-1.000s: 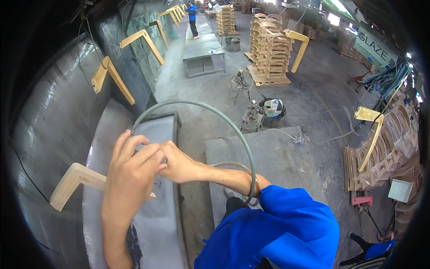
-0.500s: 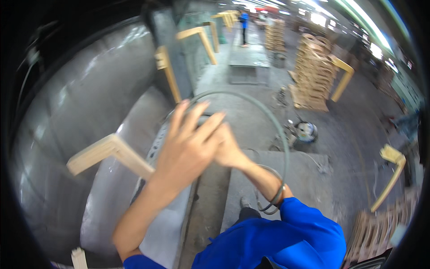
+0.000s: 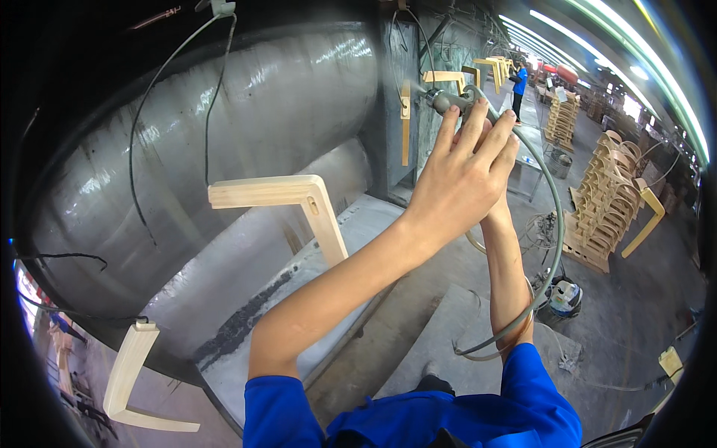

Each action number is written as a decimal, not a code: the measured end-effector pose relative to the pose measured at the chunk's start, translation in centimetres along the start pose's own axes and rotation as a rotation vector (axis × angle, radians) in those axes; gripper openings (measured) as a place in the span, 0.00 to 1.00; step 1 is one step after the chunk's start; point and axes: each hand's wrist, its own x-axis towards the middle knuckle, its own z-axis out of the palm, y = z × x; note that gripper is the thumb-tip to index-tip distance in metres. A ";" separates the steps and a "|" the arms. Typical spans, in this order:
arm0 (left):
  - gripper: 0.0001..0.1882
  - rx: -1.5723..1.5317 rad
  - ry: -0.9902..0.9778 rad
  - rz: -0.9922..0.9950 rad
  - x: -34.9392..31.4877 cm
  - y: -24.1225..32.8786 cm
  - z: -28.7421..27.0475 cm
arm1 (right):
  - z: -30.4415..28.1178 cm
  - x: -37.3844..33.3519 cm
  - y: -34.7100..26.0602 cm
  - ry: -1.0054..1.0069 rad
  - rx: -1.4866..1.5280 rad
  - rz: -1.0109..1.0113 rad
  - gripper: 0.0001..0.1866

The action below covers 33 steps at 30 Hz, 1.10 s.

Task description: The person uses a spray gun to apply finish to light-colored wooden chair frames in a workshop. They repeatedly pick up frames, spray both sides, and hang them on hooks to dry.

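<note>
My right hand [image 3: 496,207] is raised ahead of me at the upper middle, closed on a grey spray gun [image 3: 451,101]. Most of its fingers are hidden behind my left hand [image 3: 464,163]. Fingers stretched and spread, the left hand lies over the gun's near side, fingertips by its body. The nozzle points left, with a faint mist in front of it. From the gun a greenish-grey hose [image 3: 559,224] loops right and down to my right forearm. Nearest the nozzle hang a narrow wooden piece [image 3: 405,134] and an angled wooden piece [image 3: 444,76].
A large L-shaped wooden piece [image 3: 261,193] hangs left of my arms; another [image 3: 127,381] hangs lower left. Behind them curves a metal booth wall [image 3: 284,89]. To the right stand stacked wooden frames [image 3: 606,198] and a bucket-like container [image 3: 564,296]. A person in blue [image 3: 519,86] stands far off.
The view has swung left, so hands and booth sit further right in it. Both hands are raised further from me, and the spray gun now shows clearly. Mist now appears at its nozzle.
</note>
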 end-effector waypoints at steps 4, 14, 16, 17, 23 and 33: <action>0.22 0.014 0.032 -0.002 -0.1 0.1 -0.5 | 0.2 0.1 -0.1 0.013 -0.099 -0.078 0.31; 0.27 -0.084 0.055 -0.092 0.3 -0.2 -3.8 | 0.2 7.8 -5.9 -0.015 0.096 -0.075 0.19; 0.27 -0.078 0.018 -0.119 -1.2 -1.2 -5.7 | -0.8 11.1 -7.7 -0.069 0.176 0.165 0.30; 0.27 -0.060 0.041 -0.106 -1.9 -2.3 -6.7 | -1.2 12.1 -8.6 -0.051 0.151 0.211 0.31; 0.40 0.653 0.281 -0.445 -3.0 -17.7 -13.6 | -3.2 16.5 -11.3 -0.192 0.122 0.176 0.34; 0.69 1.049 0.168 -0.771 -2.2 -31.0 -13.8 | -2.5 18.3 -9.2 -0.235 -0.076 0.070 0.33</action>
